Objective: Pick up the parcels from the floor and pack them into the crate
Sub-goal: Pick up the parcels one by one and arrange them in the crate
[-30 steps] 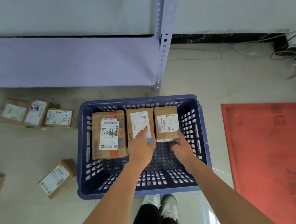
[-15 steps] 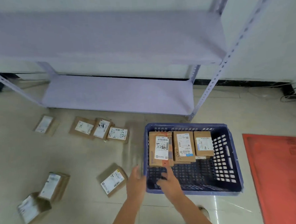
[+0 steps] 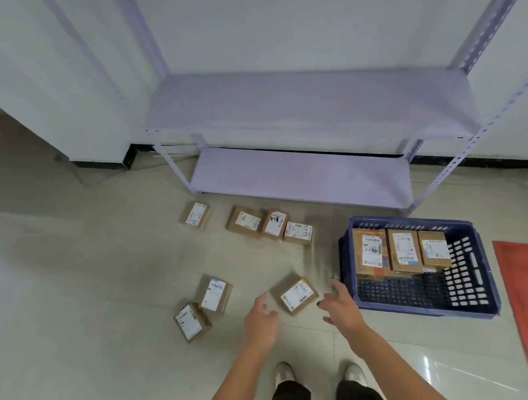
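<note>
Two parcels [image 3: 202,307] lie together on the floor [image 3: 93,300] at the left. Four more [image 3: 248,222] sit in a row near the shelf's [image 3: 301,179] front edge. The left hand [image 3: 260,319] is open, fingers spread, holding nothing. One parcel [image 3: 295,294] lies on the floor between both hands, just past the fingertips. The right hand [image 3: 341,307] is open too and holds nothing. The blue crate [image 3: 476,305] is at the right, with three parcels [image 3: 400,250] along its far wall.

bare forearms, dark-painted nails, black trousers [image 3: 325,397], white shoes [image 3: 284,372]
</note>
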Demonstrator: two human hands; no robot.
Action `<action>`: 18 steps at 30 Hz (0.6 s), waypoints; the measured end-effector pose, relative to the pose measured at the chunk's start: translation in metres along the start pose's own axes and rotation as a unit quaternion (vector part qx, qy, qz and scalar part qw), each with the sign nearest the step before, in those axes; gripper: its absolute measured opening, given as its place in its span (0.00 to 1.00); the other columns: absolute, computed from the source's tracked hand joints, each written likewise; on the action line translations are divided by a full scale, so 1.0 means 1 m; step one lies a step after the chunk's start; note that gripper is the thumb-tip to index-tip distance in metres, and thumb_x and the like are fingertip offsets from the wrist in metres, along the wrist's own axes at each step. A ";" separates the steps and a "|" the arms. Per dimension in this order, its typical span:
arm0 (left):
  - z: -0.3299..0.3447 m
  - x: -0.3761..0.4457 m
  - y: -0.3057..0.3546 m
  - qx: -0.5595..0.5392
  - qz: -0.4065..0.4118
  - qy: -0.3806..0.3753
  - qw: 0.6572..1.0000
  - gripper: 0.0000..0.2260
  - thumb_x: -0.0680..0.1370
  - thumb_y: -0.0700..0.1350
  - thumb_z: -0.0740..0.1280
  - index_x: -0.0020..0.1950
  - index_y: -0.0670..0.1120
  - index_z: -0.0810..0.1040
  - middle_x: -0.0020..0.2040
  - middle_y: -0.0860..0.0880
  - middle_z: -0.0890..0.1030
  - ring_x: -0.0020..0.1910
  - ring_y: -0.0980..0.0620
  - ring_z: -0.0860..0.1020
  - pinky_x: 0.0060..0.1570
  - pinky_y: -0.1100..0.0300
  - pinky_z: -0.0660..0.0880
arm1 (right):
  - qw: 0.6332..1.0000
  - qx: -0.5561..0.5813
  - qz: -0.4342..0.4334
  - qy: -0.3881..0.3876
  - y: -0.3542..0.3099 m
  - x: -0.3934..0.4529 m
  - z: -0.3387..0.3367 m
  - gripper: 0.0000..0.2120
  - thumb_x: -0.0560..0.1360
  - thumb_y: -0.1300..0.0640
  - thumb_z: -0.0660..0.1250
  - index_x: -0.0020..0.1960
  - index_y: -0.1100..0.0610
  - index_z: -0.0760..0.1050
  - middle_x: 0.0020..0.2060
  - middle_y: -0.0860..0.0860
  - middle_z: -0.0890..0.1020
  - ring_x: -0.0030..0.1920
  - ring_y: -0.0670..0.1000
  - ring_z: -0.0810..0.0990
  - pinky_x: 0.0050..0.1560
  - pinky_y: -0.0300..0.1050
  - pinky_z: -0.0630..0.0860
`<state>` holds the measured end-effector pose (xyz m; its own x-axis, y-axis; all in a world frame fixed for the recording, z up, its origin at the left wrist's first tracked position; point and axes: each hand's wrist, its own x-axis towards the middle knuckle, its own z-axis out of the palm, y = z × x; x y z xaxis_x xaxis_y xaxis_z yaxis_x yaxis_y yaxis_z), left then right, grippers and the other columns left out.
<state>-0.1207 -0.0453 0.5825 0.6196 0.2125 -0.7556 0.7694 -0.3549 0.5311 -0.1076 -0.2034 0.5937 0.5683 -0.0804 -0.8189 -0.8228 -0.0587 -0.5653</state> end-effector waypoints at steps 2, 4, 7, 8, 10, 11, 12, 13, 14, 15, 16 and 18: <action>-0.018 -0.013 -0.005 -0.003 -0.012 0.003 1.000 0.22 0.79 0.38 0.56 0.74 0.48 0.62 0.71 0.43 0.68 0.64 0.48 0.72 0.54 0.62 0.68 | 1.000 0.004 0.001 -0.004 -0.003 -0.015 0.013 0.27 0.76 0.67 0.60 0.73 0.54 0.59 0.54 0.53 0.72 0.51 0.54 0.73 0.63 0.57 0.71; -0.031 -0.025 -0.006 -0.011 -0.015 0.001 1.000 0.22 0.79 0.38 0.56 0.74 0.47 0.62 0.72 0.43 0.68 0.62 0.49 0.72 0.58 0.61 0.70 | 1.000 0.011 0.018 -0.002 -0.003 -0.027 0.019 0.27 0.76 0.66 0.61 0.73 0.55 0.59 0.54 0.55 0.73 0.54 0.55 0.73 0.63 0.56 0.72; -0.045 -0.033 -0.003 -0.006 -0.014 0.006 1.000 0.22 0.79 0.38 0.56 0.73 0.47 0.63 0.71 0.43 0.68 0.59 0.50 0.72 0.58 0.61 0.70 | 0.998 0.033 0.050 0.003 -0.008 -0.035 0.020 0.27 0.76 0.67 0.60 0.73 0.55 0.59 0.53 0.57 0.73 0.59 0.60 0.74 0.63 0.55 0.73; -0.047 -0.032 -0.003 -0.005 -0.016 0.004 1.000 0.21 0.79 0.38 0.56 0.73 0.47 0.63 0.71 0.43 0.68 0.59 0.50 0.72 0.58 0.60 0.69 | 0.998 0.037 0.056 0.006 -0.010 -0.035 0.020 0.27 0.76 0.68 0.59 0.73 0.55 0.59 0.52 0.57 0.73 0.61 0.61 0.73 0.62 0.55 0.73; -0.048 -0.031 -0.001 -0.007 -0.019 0.002 1.000 0.21 0.79 0.39 0.56 0.73 0.47 0.64 0.70 0.43 0.68 0.65 0.47 0.71 0.61 0.58 0.67 | 0.998 0.033 0.054 0.010 -0.014 -0.033 0.019 0.25 0.76 0.68 0.58 0.71 0.56 0.61 0.52 0.56 0.72 0.62 0.61 0.73 0.63 0.56 0.73; -0.048 -0.029 -0.001 -0.010 -0.020 0.001 1.000 0.21 0.79 0.39 0.56 0.73 0.47 0.64 0.70 0.43 0.68 0.66 0.47 0.70 0.62 0.58 0.67 | 0.998 0.032 0.051 0.013 -0.016 -0.030 0.021 0.24 0.76 0.67 0.58 0.71 0.57 0.62 0.52 0.56 0.72 0.61 0.60 0.74 0.63 0.57 0.73; -0.048 -0.026 0.001 -0.016 -0.023 -0.002 1.000 0.21 0.79 0.39 0.56 0.72 0.47 0.64 0.70 0.43 0.69 0.66 0.47 0.70 0.62 0.58 0.66 | 0.998 0.036 0.050 0.016 -0.020 -0.027 0.023 0.23 0.77 0.67 0.58 0.71 0.57 0.62 0.52 0.56 0.73 0.60 0.60 0.74 0.63 0.57 0.73; -0.049 -0.022 0.001 -0.021 -0.024 -0.003 1.000 0.21 0.79 0.39 0.56 0.72 0.48 0.64 0.70 0.43 0.69 0.66 0.47 0.70 0.62 0.58 0.66 | 0.998 0.041 0.051 0.019 -0.023 -0.024 0.025 0.23 0.77 0.67 0.58 0.71 0.57 0.62 0.53 0.57 0.73 0.61 0.60 0.74 0.63 0.56 0.74; -0.050 -0.019 0.002 -0.023 -0.029 -0.007 0.999 0.21 0.79 0.39 0.56 0.72 0.47 0.64 0.70 0.43 0.69 0.66 0.47 0.70 0.62 0.58 0.66 | 0.997 0.046 0.055 0.022 -0.026 -0.021 0.029 0.23 0.77 0.67 0.58 0.71 0.56 0.62 0.55 0.58 0.74 0.62 0.60 0.74 0.63 0.55 0.74; -0.051 -0.016 0.002 -0.022 -0.031 -0.012 0.999 0.21 0.79 0.39 0.56 0.72 0.47 0.64 0.69 0.43 0.69 0.66 0.47 0.70 0.63 0.58 0.66 | 0.997 0.050 0.058 0.025 -0.029 -0.020 0.033 0.23 0.77 0.68 0.57 0.71 0.56 0.63 0.58 0.60 0.74 0.63 0.61 0.74 0.62 0.54 0.75; -0.054 -0.012 0.002 -0.019 -0.034 -0.017 0.999 0.20 0.79 0.39 0.56 0.72 0.46 0.64 0.69 0.43 0.69 0.66 0.46 0.70 0.63 0.58 0.66 | 0.996 0.054 0.063 0.027 -0.032 -0.019 0.038 0.23 0.77 0.68 0.57 0.71 0.56 0.63 0.60 0.61 0.74 0.64 0.61 0.73 0.61 0.53 0.75; -0.060 -0.002 0.003 -0.018 -0.034 -0.019 0.999 0.20 0.79 0.38 0.57 0.71 0.46 0.66 0.68 0.41 0.71 0.62 0.46 0.72 0.59 0.61 0.68 | 0.995 0.060 0.068 0.028 -0.036 -0.016 0.050 0.24 0.77 0.68 0.57 0.71 0.55 0.63 0.61 0.61 0.75 0.62 0.61 0.75 0.62 0.53 0.74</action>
<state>-0.1101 0.0080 0.6091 0.5592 0.1997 -0.8046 0.8155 -0.3071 0.4906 -0.0870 -0.1507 0.6219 0.4478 -0.1352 -0.8838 -0.8847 0.0764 -0.4599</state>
